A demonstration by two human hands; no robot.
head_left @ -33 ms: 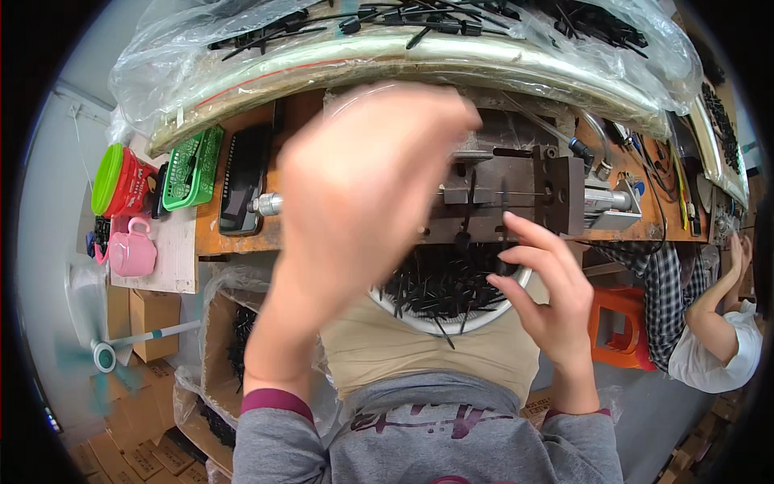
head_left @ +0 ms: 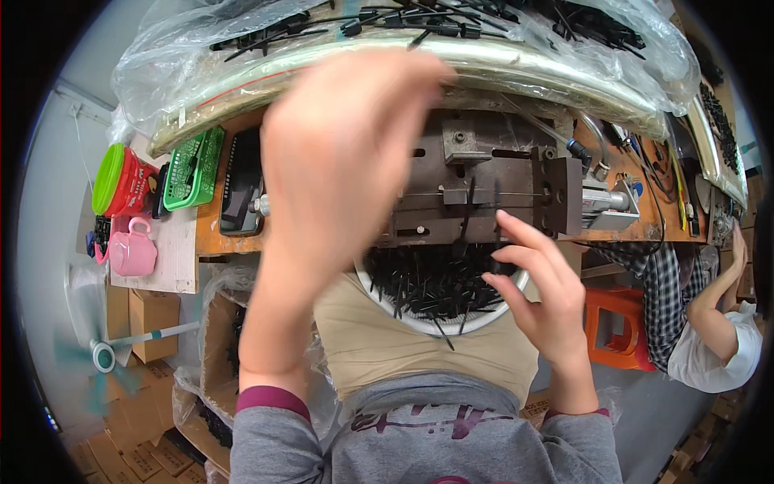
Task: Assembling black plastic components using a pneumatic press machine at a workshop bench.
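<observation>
With the clock centred on the view, the left hand (head_left: 347, 153) is at 11, blurred and raised over the left part of the jig (head_left: 516, 173); its fingers look bent, but I cannot tell whether anything is in them. The right hand (head_left: 548, 282), between 3 and 4, is well apart from it, with thumb and fingertips pinched on a black part (head_left: 498, 263), which lies just past 3, its thin end pointing to 12 and blurred near the jig. Just beside it, toward 9, a second part (head_left: 465, 216) lies across the jig's near edge, roughly from 12 to 6. A thin rod (head_left: 520, 194) runs from 9 to 3 over the jig toward a cylinder (head_left: 605, 203) near 3. Below, between 4 and 6, a white bowl (head_left: 423, 327) is heaped with black pieces (head_left: 423, 284). At 12, a clear bag (head_left: 173, 60) bears more such pieces. Between 9 and 10 are a black tray (head_left: 243, 181) and a green basket (head_left: 181, 192); a pink cup (head_left: 133, 254) is at 9. Between 3 and 4 are an orange stool (head_left: 603, 319) and, farther out, a co-worker (head_left: 726, 351).
</observation>
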